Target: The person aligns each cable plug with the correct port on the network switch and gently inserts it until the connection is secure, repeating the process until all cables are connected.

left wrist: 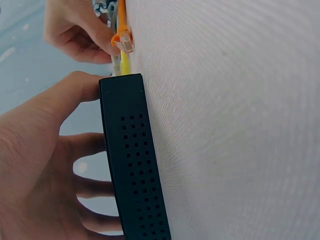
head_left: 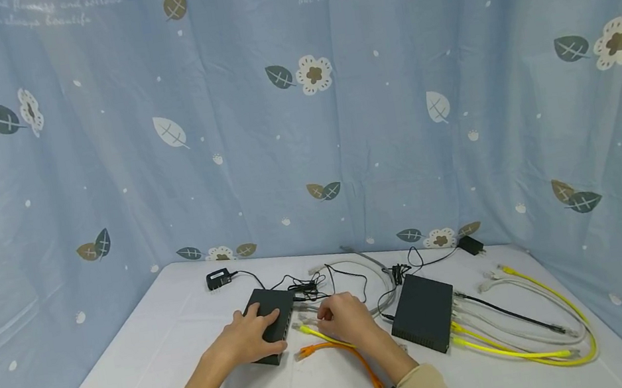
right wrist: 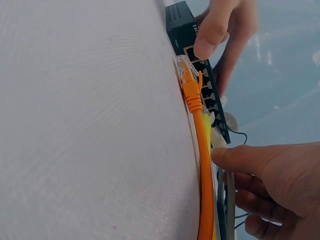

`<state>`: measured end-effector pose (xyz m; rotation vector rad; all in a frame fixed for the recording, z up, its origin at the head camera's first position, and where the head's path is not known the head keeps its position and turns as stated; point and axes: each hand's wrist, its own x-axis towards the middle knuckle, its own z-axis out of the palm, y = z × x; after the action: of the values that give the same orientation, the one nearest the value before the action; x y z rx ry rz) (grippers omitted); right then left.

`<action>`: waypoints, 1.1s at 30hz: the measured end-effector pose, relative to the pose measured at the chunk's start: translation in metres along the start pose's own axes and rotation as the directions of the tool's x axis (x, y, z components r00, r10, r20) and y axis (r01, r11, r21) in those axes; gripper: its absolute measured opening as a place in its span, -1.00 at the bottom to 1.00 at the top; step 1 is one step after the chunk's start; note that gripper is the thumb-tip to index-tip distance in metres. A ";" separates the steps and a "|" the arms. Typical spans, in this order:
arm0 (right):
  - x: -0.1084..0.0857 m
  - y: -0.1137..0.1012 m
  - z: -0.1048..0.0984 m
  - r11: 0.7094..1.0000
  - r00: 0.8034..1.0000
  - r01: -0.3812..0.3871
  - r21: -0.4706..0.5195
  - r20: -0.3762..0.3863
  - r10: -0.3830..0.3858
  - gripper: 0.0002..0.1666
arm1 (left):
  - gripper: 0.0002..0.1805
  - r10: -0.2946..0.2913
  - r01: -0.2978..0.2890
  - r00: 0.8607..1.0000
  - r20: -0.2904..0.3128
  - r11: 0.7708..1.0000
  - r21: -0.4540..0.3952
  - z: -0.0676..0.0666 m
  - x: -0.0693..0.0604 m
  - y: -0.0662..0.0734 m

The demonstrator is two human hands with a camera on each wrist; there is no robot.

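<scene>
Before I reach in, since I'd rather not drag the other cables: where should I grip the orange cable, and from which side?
Probably the ribbed orange boot just behind its clear plug, from above on the near side: that end points toward the black box under the left hand, and a yellow cable runs just beyond it.

On the table (head_left: 132,368), cables (head_left: 313,332) between left box (head_left: 281,308) and right box (head_left: 424,312), curtain (head_left: 303,141) behind.
</scene>
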<state>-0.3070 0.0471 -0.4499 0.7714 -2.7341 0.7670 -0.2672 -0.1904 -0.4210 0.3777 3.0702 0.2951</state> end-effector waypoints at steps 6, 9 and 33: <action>0.001 0.000 0.002 1.000 1.000 0.001 -0.001 -0.013 -0.001 -0.97 | -0.20 0.006 -0.006 1.000 0.007 1.000 -0.005 -0.001 0.000 0.000; 0.001 0.000 0.002 1.000 1.000 -0.003 0.002 -0.014 0.003 -0.96 | -0.20 0.004 -0.004 1.000 0.005 1.000 -0.007 0.001 0.000 -0.001; 0.001 -0.002 0.006 0.996 0.995 0.063 -0.068 -0.074 -0.068 -0.92 | -0.20 -0.003 0.003 1.000 0.009 1.000 -0.008 0.001 0.001 -0.002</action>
<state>-0.3076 0.0425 -0.4535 0.7971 -2.6375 0.6755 -0.2688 -0.1923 -0.4224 0.3734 3.0598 0.3054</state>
